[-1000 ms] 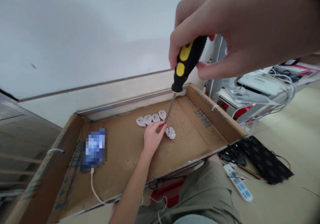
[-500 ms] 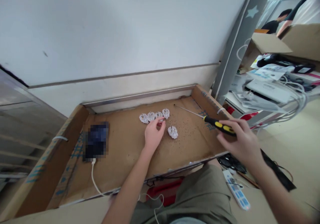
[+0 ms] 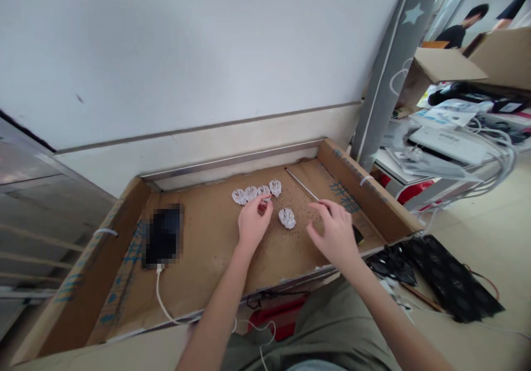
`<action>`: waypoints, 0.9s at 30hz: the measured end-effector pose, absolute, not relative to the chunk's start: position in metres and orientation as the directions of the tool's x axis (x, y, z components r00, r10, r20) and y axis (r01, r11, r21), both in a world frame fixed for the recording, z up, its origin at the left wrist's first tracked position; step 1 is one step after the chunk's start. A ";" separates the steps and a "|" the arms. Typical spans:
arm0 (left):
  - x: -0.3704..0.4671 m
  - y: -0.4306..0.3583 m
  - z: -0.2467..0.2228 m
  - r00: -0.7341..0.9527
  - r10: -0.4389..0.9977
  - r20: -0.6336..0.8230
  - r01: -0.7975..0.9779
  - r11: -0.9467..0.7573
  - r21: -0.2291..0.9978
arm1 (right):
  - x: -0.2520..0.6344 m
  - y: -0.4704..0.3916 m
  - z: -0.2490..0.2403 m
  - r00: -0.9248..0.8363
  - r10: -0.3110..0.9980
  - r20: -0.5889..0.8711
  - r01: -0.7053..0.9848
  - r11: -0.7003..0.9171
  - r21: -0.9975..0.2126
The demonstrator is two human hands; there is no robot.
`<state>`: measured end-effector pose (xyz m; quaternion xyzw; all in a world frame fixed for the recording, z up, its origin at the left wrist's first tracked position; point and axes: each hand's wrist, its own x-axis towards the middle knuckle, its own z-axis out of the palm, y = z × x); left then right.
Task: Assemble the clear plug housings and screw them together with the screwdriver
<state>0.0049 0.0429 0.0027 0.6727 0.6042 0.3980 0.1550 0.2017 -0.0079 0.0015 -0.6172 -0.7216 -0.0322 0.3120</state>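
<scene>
My left hand (image 3: 254, 221) is closed in a pinch beside the row of white plug pieces; what its fingertips hold is too small to make out. Several of these plug pieces (image 3: 250, 193) with metal pins lie side by side at the back of the cardboard-lined tray (image 3: 199, 249). Another plug piece (image 3: 286, 218) sits alone, between my two hands. My right hand (image 3: 334, 233) hovers with thumb and fingers apart, holding nothing. Under it lies a screwdriver (image 3: 302, 184), its shaft pointing to the back and its black and yellow handle mostly hidden by the hand.
A blurred-out dark device (image 3: 162, 237) with a white cable lies at the tray's left. Cardboard walls (image 3: 365, 186) border the tray. On the right, a table carries bagged goods and cables (image 3: 450, 144) beside an open carton (image 3: 448, 66). A person (image 3: 460, 31) is farther back.
My right hand has let go of the screwdriver, which now lies on the cardboard, and has moved left toward the single plug piece. My left hand stays nearly in place, still pinched.
</scene>
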 end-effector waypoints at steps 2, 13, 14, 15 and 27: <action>0.003 0.043 0.003 -0.016 0.943 0.331 0.707 -0.224 0.671 | 0.184 0.004 0.003 -0.151 0.885 0.441 0.859 0.338 -0.384; -0.008 0.042 0.000 0.223 0.896 0.384 0.692 -0.423 0.585 | 0.178 0.039 -0.008 -0.122 0.934 0.337 0.586 0.342 -0.734; -0.006 0.040 0.000 0.254 0.891 0.377 0.684 -0.441 0.582 | 0.179 0.041 -0.008 -0.109 0.938 0.329 0.557 0.331 -0.761; -0.003 0.039 0.001 0.282 0.885 0.370 0.672 -0.458 0.582 | 0.179 0.043 -0.007 -0.107 0.941 0.320 0.529 0.327 -0.784; 0.001 0.042 0.000 0.256 0.908 0.331 0.680 -0.413 0.606 | 0.168 0.050 -0.010 -0.181 0.947 0.264 0.335 0.312 -0.889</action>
